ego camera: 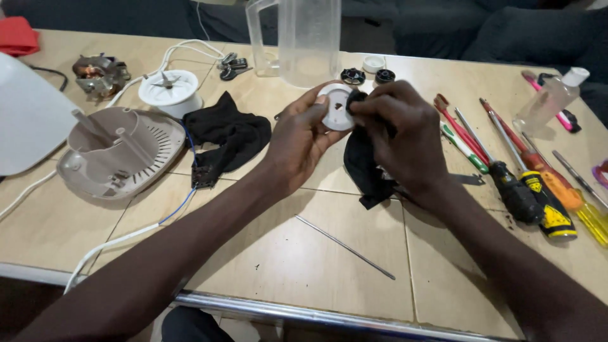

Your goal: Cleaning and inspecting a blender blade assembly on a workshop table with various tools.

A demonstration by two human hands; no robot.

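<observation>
Far left: white appliance housing (pixel 28 120) lying at the table edge, red cloth (pixel 17 35) behind it. Next along, bare motor (pixel 100 74) with copper windings showing, pulled out and set apart from its shell. Beige blender base (pixel 120 152) turned upside down and opened, blue and white wires (pixel 183 202) trailing from it across the tiled table (pixel 304 266). White blade assembly (pixel 169 88) just behind, blades up, off the jug. Crumpled black rag (pixel 229 132) beside the base. So, by the look of it, teardown largely done: base, motor, blade unit and jug all separated.

Centre: clear plastic jug (pixel 307 38) standing upright at the back, small pliers or clips (pixel 233 65) to its left. Left hand (pixel 297 142) curled closed around a white round plastic part (pixel 335 107), gripping its rim and holding it up above the table. Right hand (pixel 405 136) pinched shut on a black cloth (pixel 364 161), fingertips pressing a fold of it against the face of the white part, rest of the cloth hanging down to the tabletop. Looks like cleaning in progress on this one piece; no sign of anything put back together, so reassembly judged wholly left to do. Thin metal rod (pixel 345 247) lying loose near the front edge.

Behind the hands: two black couplers (pixel 367 76) and a small white cap (pixel 373 63). Right: row of screwdrivers (pixel 525 183), untouched, and a clear bottle (pixel 550 101) lying tilted.
</observation>
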